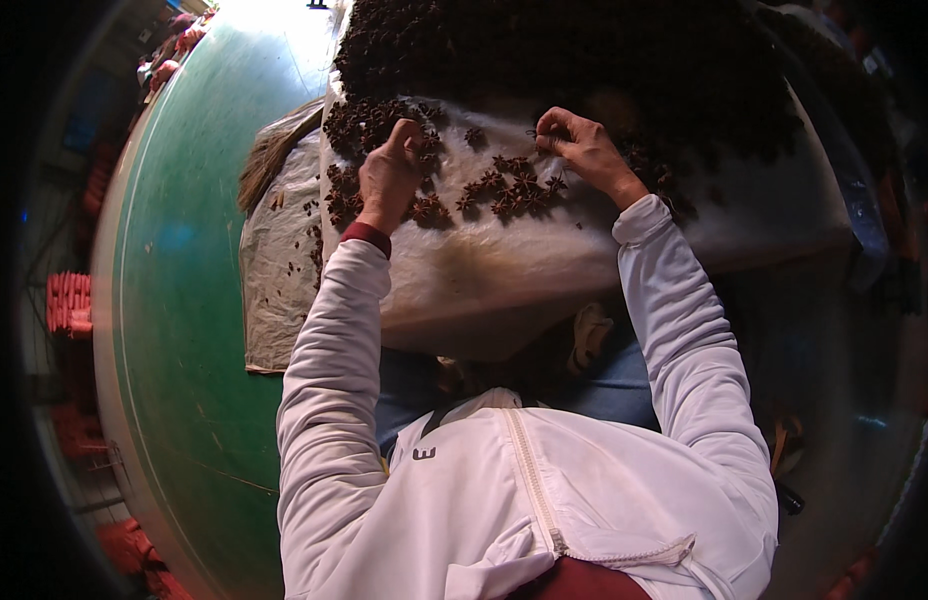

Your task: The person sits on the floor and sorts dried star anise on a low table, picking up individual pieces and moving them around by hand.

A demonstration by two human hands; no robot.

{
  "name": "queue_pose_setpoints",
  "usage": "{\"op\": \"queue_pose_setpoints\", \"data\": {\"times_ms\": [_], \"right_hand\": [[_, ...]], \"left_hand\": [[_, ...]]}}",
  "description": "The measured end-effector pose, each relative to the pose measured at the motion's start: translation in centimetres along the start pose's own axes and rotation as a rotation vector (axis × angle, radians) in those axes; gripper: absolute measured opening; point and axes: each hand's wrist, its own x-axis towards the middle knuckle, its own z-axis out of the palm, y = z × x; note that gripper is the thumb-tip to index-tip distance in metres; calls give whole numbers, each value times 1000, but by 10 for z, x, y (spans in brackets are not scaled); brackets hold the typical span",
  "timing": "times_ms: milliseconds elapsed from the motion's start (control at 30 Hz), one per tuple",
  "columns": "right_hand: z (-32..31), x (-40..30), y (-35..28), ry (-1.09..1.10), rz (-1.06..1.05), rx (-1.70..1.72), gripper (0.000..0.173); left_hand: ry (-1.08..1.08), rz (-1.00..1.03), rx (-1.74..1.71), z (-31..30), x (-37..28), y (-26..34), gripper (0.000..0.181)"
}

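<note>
My left hand (392, 176) is above the left cluster of star anise (362, 124), with its fingers curled inward. Whatever may lie inside its grip is hidden. My right hand (587, 150) has thumb and forefinger pinched together, and dark points of a star anise (533, 133) show at the fingertips. Between the hands, a loose group of star anise (520, 187) lies on a pale plastic sheet (501, 259). One separate star anise (475, 136) rests just above that group. Beyond both hands spreads a large dark heap of star anise (464, 45).
A straw broom head (272, 165) lies on a pale sack (276, 262) to the left, with small dark bits scattered over the sack. Green floor (186, 300) extends further left. Red stacked items (70, 304) stand at the far left rim. The right side is in deep shadow.
</note>
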Motion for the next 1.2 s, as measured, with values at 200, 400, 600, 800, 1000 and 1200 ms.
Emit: {"op": "queue_pose_setpoints", "data": {"times_ms": [200,400,600,800,1000,1200], "right_hand": [[12,0,-10,-32,-85,272,6],[67,-30,-43,-59,-487,-7,14],[80,-84,-75,-347,-831,-375,19],[6,-43,-13,86,-325,-891,24],[10,-42,8,42,-511,-803,14],[25,-57,-33,-46,-169,-258,29]], "left_hand": [[-818,-209,-1069,-40,-28,42,39],[-274,-546,-1499,-3,-74,71,31],[-42,-590,-1146,8,-72,43,23],[83,-16,-368,30,-71,58,25],[84,-187,-778,52,-64,100,31],[-54,51,-503,52,-68,95,29]]}}
